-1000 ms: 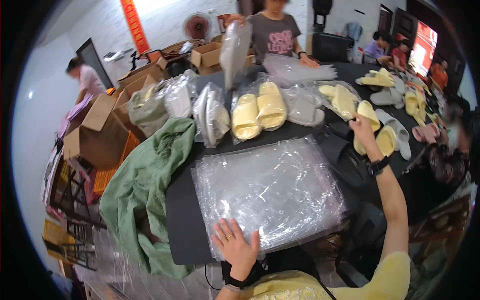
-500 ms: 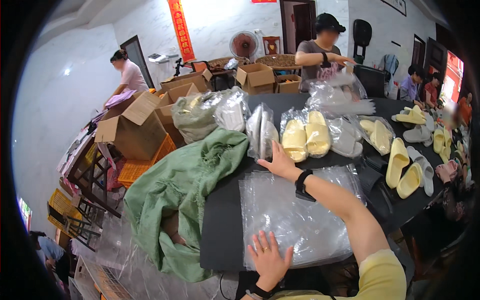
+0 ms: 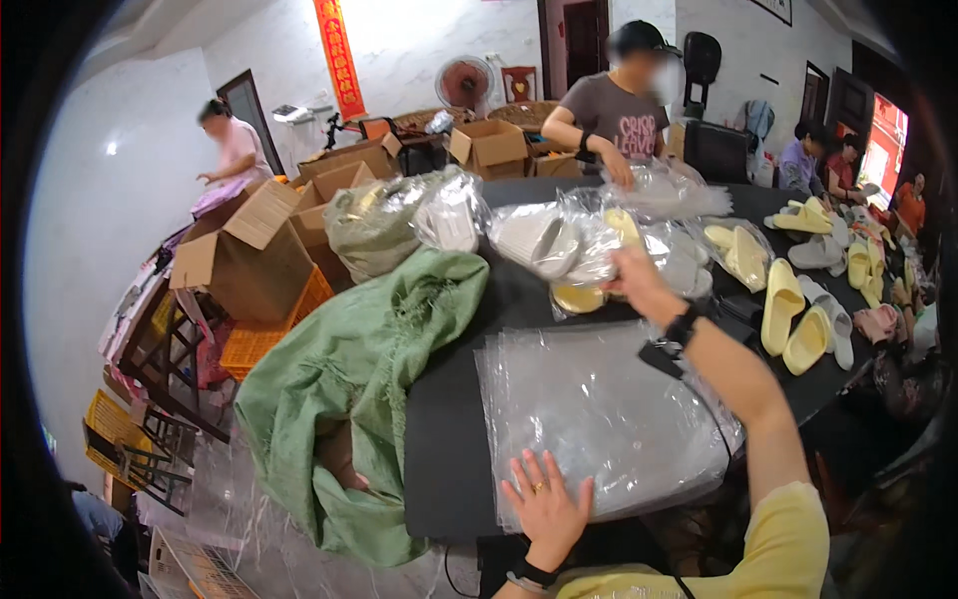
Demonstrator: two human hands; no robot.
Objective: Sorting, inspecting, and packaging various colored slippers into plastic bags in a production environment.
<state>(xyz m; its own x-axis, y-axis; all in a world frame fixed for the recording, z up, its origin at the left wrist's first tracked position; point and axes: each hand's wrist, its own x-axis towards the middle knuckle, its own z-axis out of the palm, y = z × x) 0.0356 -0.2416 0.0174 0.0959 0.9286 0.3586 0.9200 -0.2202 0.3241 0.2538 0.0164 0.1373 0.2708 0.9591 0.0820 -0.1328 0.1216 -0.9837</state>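
My left hand (image 3: 550,507) lies flat with spread fingers on a stack of clear plastic bags (image 3: 599,419) at the table's near edge. Out over the table, my right hand (image 3: 641,284) is closed on one end of a bagged pair of grey slippers (image 3: 537,243). The pair lies crosswise in front of bagged yellow slippers (image 3: 578,299), partly covering them. My right fingertips are partly lost against the shiny plastic. Beside that hand, more bagged grey slippers (image 3: 681,262) rest on the black table.
A green woven sack (image 3: 359,389) drapes along the table's left edge. Loose yellow slippers (image 3: 781,307) lie at the right, near a bagged yellow pair (image 3: 740,255). Across the table a co-worker (image 3: 617,110) handles clear bags (image 3: 667,190). Cardboard boxes (image 3: 249,255) stand at the far left.
My right hand has moved right, swinging the bagged grey slippers from lengthwise to crosswise over the yellow pair. My left hand stays on the bags. The co-worker's arm has lowered to the bags.
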